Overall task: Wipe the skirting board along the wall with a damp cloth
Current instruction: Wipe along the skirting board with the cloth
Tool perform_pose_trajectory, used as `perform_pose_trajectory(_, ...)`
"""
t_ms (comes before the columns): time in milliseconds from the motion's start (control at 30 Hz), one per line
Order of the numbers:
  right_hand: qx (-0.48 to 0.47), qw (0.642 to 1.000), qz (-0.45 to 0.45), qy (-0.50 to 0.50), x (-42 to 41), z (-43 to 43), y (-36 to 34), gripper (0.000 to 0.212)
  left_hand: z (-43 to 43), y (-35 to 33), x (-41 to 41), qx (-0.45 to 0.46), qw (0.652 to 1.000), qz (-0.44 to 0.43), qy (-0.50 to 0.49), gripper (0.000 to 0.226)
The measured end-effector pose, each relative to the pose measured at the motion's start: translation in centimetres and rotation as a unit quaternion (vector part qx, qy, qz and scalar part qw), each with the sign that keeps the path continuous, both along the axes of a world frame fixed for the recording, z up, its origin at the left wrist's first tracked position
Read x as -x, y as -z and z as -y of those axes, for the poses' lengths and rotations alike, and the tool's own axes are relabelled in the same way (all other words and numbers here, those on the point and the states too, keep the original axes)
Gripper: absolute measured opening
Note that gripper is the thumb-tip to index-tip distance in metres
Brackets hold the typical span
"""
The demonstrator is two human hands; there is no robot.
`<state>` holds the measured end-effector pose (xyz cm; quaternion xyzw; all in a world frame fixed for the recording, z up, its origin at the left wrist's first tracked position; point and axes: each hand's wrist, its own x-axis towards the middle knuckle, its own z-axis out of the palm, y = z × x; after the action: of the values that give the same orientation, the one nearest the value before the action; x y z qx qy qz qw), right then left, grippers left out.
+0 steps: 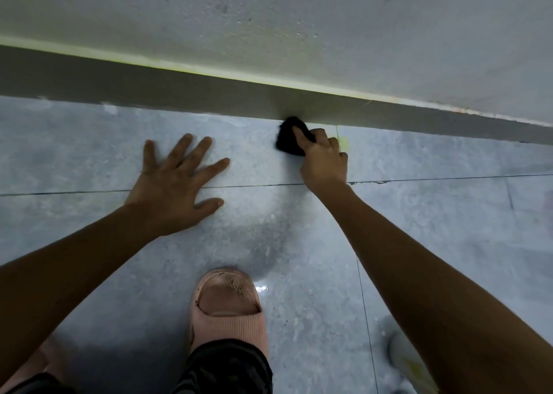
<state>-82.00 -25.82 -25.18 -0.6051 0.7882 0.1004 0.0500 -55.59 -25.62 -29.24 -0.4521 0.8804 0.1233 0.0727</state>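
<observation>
A dark grey skirting board (149, 90) runs across the view at the foot of a pale wall (299, 19), sloping down to the right. A bunched black cloth (288, 138) presses against the board's lower edge where it meets the floor. My right hand (324, 157) is shut on the cloth, index finger stretched over it. My left hand (176, 184) lies flat on the floor tiles with fingers spread, to the left of the cloth and apart from it.
Grey-blue floor tiles (434, 229) with dark grout lines fill the foreground. A pink slipper (229, 310) on my foot stands at the bottom centre. A small wet glint lies beside it. A pale object (410, 363) sits at the lower right edge.
</observation>
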Motion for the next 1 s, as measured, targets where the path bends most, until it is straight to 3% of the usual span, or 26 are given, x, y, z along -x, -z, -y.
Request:
perform_pose_trajectory(167,-0.039,0.993,-0.001,0.109,4.2,-0.1,-0.6,0.076,0.0,-0.1,0.0,-0.006,1.000,0.000,0.002,0.077)
perform_pose_trajectory(367,0.009,0.974,0.020,0.225,7.1,-0.2,-1.1,0.069,-0.1,0.1,0.0,0.007,1.000,-0.006,0.000,0.077)
perform_pose_trajectory(500,-0.092,0.979,0.002,0.182,5.6,1.4,-0.3,0.073,-0.1,0.0,0.0,0.007,1.000,-0.009,0.000,0.075)
perform_pose_trajectory(600,-0.102,0.979,0.010,0.178,4.3,1.4,0.1,0.071,-0.1,0.1,0.0,0.010,1.000,-0.007,0.001,0.074)
perform_pose_trajectory(767,-0.098,0.991,-0.020,0.087,4.8,-1.2,0.7,0.061,-0.1,0.2,-0.1,0.006,1.000,-0.004,0.000,0.075)
perform_pose_trajectory(1000,-0.101,0.952,0.066,0.280,7.5,0.3,0.1,0.058,0.1,-0.2,0.0,-0.011,1.000,0.001,0.004,0.078)
